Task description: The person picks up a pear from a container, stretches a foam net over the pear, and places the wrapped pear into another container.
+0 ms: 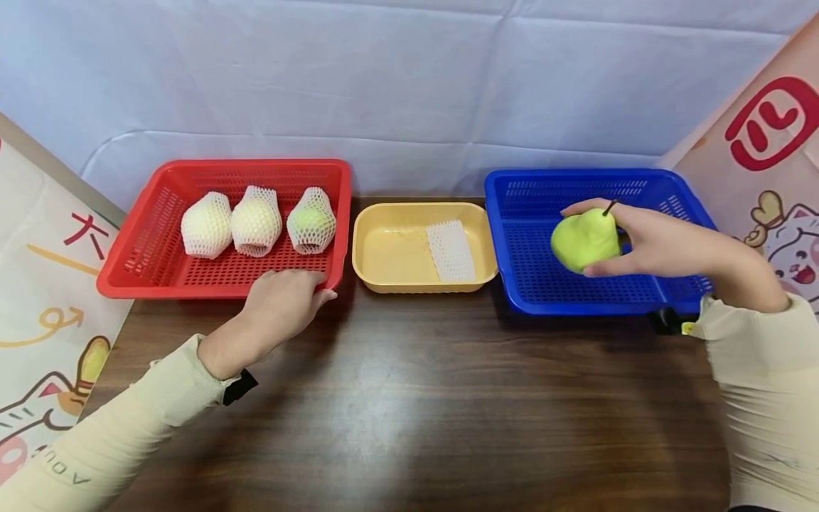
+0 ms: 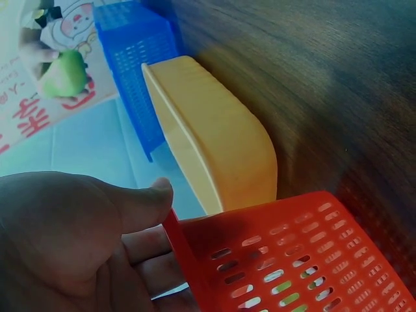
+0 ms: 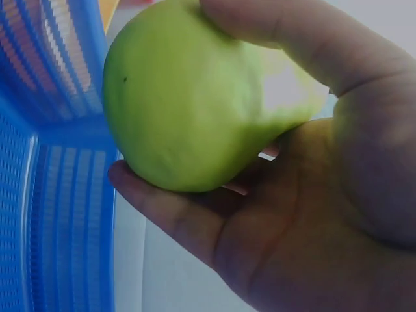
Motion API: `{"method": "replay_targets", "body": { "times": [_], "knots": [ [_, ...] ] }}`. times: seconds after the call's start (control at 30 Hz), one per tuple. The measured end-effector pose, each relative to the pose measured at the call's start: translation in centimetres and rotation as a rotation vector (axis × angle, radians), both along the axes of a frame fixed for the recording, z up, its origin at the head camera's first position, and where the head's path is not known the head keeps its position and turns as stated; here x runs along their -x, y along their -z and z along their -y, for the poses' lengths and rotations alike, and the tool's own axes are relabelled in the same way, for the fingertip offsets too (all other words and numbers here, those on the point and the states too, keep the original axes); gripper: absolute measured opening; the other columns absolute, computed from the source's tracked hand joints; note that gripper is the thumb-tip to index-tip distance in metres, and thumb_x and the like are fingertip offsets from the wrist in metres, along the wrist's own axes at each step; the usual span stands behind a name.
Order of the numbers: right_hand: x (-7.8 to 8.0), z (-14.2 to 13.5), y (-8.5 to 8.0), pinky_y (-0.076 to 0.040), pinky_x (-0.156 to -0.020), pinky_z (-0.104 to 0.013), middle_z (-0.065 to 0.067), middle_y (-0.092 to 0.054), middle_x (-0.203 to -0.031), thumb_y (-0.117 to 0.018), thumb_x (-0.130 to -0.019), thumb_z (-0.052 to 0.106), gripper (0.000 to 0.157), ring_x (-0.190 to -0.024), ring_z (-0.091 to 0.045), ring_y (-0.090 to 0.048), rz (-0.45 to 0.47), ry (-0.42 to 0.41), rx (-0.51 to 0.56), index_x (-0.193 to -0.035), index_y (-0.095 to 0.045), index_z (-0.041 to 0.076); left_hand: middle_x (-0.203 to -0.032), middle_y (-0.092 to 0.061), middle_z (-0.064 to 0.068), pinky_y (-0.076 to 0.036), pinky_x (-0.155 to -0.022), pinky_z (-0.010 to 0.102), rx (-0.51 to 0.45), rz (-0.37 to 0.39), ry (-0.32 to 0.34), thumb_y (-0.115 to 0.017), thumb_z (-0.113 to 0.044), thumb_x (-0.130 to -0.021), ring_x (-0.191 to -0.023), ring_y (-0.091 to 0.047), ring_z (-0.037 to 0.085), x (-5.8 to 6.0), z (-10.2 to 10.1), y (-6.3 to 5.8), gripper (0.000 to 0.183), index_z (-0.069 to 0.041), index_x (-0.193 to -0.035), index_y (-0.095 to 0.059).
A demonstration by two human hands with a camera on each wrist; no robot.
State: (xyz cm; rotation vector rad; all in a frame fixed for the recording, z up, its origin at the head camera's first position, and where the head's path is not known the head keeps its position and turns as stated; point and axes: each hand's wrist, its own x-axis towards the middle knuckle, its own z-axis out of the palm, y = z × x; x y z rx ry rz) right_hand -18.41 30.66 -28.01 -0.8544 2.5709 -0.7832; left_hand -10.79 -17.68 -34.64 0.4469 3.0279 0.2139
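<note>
In the head view my right hand (image 1: 665,238) grips a yellow-green pear (image 1: 585,240) with a dark stem, held over the blue basket (image 1: 550,302). The right wrist view shows the thumb and fingers curled about the bare pear (image 3: 182,97). My left hand (image 1: 281,309) holds the front rim of the red basket (image 1: 192,291) near its right corner. Thumb and fingers pinch that rim from both sides in the left wrist view. Inside the red basket sit three fruits in white foam nets: one on the left (image 1: 206,226), one in the middle (image 1: 256,222) and a greener one (image 1: 311,222).
Between the baskets stands a shallow yellow tray (image 1: 384,281), with a flat white foam net (image 1: 451,249) lying in its right half. All three containers rest along the back of a dark wooden table (image 1: 409,398). A pale cloth (image 1: 384,85) hangs behind, with printed panels at both sides.
</note>
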Motion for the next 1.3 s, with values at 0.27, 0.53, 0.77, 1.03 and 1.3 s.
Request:
{"method": "replay_targets", "body": {
  "times": [0.27, 0.53, 0.77, 1.03, 1.3],
  "knots": [
    [-2.0, 3.6, 0.5, -0.050, -0.082, -0.024, 0.003, -0.060, -0.121, -0.089, -0.079, 0.017, 0.080, -0.099, -0.011, -0.057, -0.033, -0.117, 0.015, -0.147, -0.047, 0.018, -0.086, -0.073, 0.016, -0.052, -0.066, 0.052, -0.003, 0.001, 0.000, -0.068, -0.031, -0.099, -0.084, -0.070, 0.038, 0.0, 0.1, 0.2, 0.024, -0.008, -0.097, -0.073],
    [-3.7, 6.6, 1.8, -0.043, -0.099, -0.021, 0.005, -0.058, -0.133, -0.088, -0.082, 0.023, 0.078, -0.118, -0.014, -0.055, -0.071, -0.241, 0.050, -0.148, -0.046, 0.018, -0.088, -0.074, 0.016, -0.052, -0.067, 0.052, -0.006, 0.005, 0.003, -0.067, -0.031, -0.099, -0.086, -0.071, 0.038, 0.0, 0.3, 0.5, 0.025, -0.007, -0.100, -0.073],
    [-5.1, 8.9, 3.5, -0.044, -0.104, -0.038, 0.002, -0.053, -0.143, -0.087, -0.083, 0.027, 0.081, -0.126, -0.015, -0.051, 0.014, -0.271, 0.078, -0.151, -0.043, 0.018, -0.086, -0.073, 0.015, -0.052, -0.067, 0.051, -0.012, -0.003, 0.002, -0.068, -0.031, -0.099, -0.085, -0.071, 0.038, 0.1, 0.3, 0.6, 0.024, -0.007, -0.097, -0.073],
    [-6.8, 12.3, 6.8, -0.046, -0.105, -0.044, -0.002, -0.055, -0.140, -0.088, -0.081, 0.022, 0.081, -0.124, -0.017, -0.054, 0.051, -0.279, 0.137, -0.149, -0.045, 0.013, -0.084, -0.073, 0.015, -0.051, -0.066, 0.051, -0.016, -0.005, 0.000, -0.068, -0.030, -0.099, -0.084, -0.071, 0.037, 0.1, 0.3, 0.6, 0.023, -0.008, -0.095, -0.072],
    [-8.3, 14.9, 10.5, -0.043, -0.109, -0.044, -0.006, -0.052, -0.144, -0.088, -0.081, 0.021, 0.081, -0.130, -0.020, -0.051, 0.055, -0.296, 0.136, -0.148, -0.045, 0.008, -0.085, -0.073, 0.015, -0.051, -0.067, 0.051, -0.009, -0.004, 0.000, -0.068, -0.031, -0.099, -0.084, -0.070, 0.038, 0.1, 0.3, 0.5, 0.025, -0.007, -0.098, -0.073]
  ]
}}
